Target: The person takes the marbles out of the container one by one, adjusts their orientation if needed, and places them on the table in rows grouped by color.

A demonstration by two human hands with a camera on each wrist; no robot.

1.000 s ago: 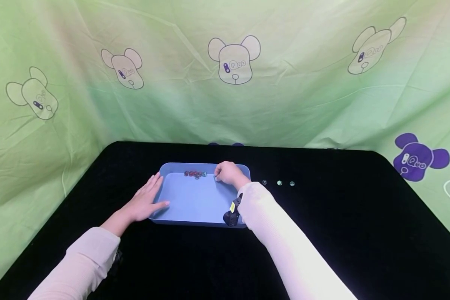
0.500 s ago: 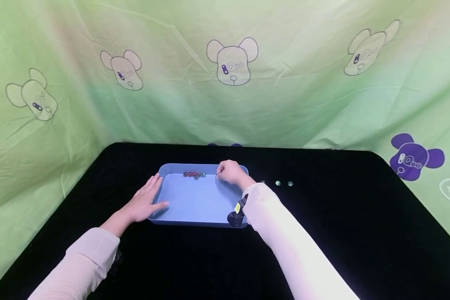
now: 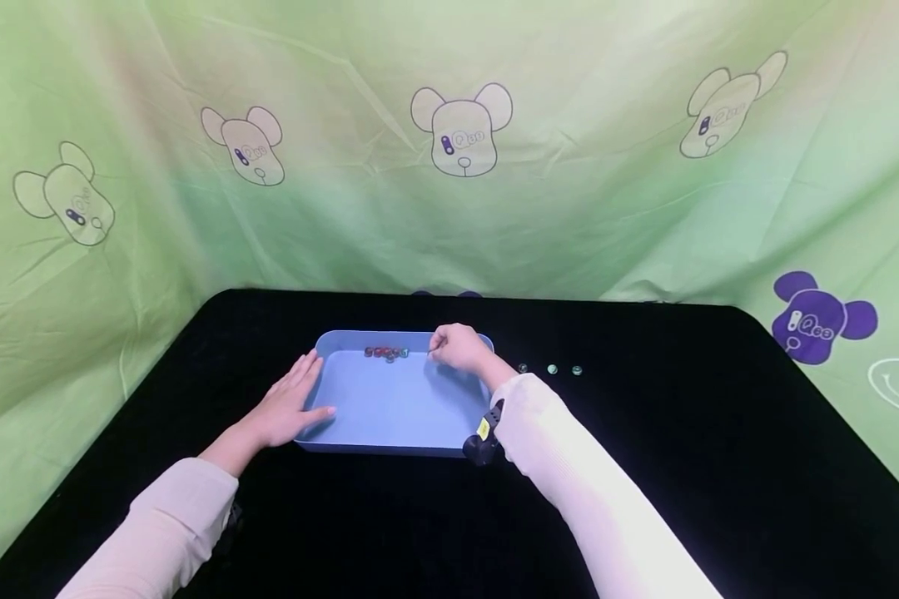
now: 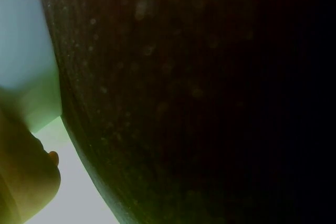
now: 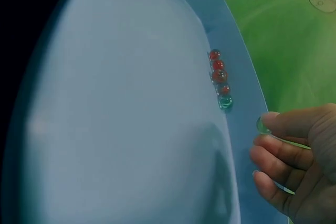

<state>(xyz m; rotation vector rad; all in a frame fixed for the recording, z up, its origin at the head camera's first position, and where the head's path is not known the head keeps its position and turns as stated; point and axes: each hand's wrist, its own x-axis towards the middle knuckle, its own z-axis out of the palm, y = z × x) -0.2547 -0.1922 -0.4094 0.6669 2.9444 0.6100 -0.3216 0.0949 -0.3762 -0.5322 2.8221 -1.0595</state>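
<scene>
My right hand [image 3: 462,348] reaches over the far side of a blue tray [image 3: 389,416]. In the right wrist view, its thumb and index finger pinch a clear green glass marble [image 5: 262,126] close to the far wall, the other fingers loosely bent. Along the foot of that wall lies a row of marbles, several with red swirls [image 5: 218,65] and, at the end nearest this hand, a teal one [image 5: 225,102]. My left hand [image 3: 288,408] rests on the tray's left rim, fingers straight and thumb spread over the inside.
Right of the tray, three loose marbles lie on the black tabletop [image 3: 682,416]: a dark one [image 3: 523,368], a pale green one [image 3: 552,368] and another greenish one [image 3: 577,370]. A green printed curtain [image 3: 330,225] hangs behind and beside the table.
The right wrist and forearm have shifted slightly right, while the fingers stay near the far wall. The left hand keeps its place on the rim. The whole head view has shifted slightly.
</scene>
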